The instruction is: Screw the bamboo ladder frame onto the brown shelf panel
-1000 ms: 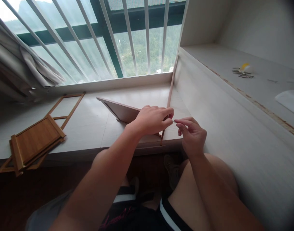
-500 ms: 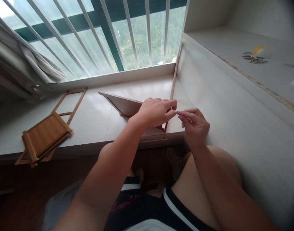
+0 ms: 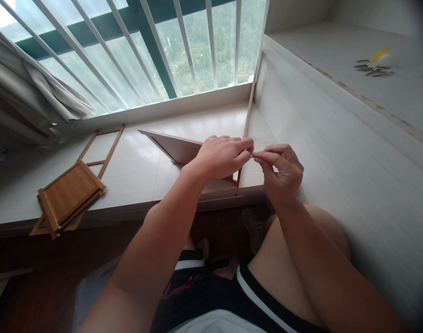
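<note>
A wooden panel with a raised frame edge (image 3: 173, 142) stands tilted on the white ledge, its right end under my left hand (image 3: 222, 157). The left fingers are closed around that end, beside a long thin wooden strip (image 3: 248, 118) that runs back toward the window. My right hand (image 3: 284, 171) is closed in a pinch, its fingertips meeting my left fingertips. Between them is a small thin pin-like piece (image 3: 252, 156), mostly hidden by the fingers; its exact kind does not show.
On the ledge (image 3: 135, 178) at left lie a stacked brown wooden panel (image 3: 70, 196) and an open wooden frame (image 3: 109, 150). Several small metal pieces (image 3: 374, 70) and a yellow-and-white item (image 3: 380, 56) rest on the right shelf. A barred window is behind; a curtain (image 3: 55, 88) hangs left.
My right fingertips have closed in against my left fingertips, covering most of the thin piece. The left hand keeps its hold on the panel. The view has shifted slightly.
</note>
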A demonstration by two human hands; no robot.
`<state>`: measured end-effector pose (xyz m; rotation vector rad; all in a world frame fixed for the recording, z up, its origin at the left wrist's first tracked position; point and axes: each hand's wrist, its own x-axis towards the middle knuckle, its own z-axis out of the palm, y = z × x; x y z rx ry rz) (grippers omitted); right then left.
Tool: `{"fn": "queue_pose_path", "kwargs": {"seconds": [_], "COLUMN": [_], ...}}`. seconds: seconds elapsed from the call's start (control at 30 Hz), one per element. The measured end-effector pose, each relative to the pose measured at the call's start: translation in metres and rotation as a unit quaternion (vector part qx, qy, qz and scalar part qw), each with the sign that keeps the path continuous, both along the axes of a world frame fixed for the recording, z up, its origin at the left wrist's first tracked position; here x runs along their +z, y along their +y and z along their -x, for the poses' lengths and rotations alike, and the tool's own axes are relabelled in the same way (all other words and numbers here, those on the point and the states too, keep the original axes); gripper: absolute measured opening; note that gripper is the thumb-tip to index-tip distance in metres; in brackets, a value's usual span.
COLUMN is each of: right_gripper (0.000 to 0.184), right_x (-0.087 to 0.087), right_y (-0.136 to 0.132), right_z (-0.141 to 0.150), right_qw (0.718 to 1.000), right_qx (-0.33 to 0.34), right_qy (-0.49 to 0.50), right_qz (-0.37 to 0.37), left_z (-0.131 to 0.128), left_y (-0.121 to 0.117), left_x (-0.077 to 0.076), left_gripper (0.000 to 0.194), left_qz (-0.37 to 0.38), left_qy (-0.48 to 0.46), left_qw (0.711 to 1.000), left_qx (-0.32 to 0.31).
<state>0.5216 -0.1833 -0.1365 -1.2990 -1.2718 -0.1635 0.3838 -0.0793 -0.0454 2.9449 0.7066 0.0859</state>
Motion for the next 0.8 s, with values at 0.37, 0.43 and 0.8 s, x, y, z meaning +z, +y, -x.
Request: {"fn": "queue_pose_path", "kwargs": {"seconds": [0.37, 0.43, 0.8], "right_gripper": [0.028, 0.028, 0.028], "right_x": [-0.009, -0.009, -0.013], "right_y": [0.002, 0.002, 0.003], "right_z": [0.005, 0.004, 0.002], "right_qw": [0.983, 0.985, 0.984], "right_qx": [0.071, 0.061, 0.065], "right_qy": [0.14, 0.128, 0.128], "right_qz": [0.095, 0.095, 0.105], "left_z": [-0.001, -0.001, -0.001], "left_y": [-0.001, -0.001, -0.002], "left_x": [-0.001, -0.001, 0.0], "left_gripper": [0.032, 0.032, 0.034], "left_qz": [0.003, 0.004, 0.007], "left_qy": [-0.001, -0.003, -0.001], "left_qw": [1.0, 1.0, 1.0], "left_qx": [0.006, 0.003, 0.011]}}
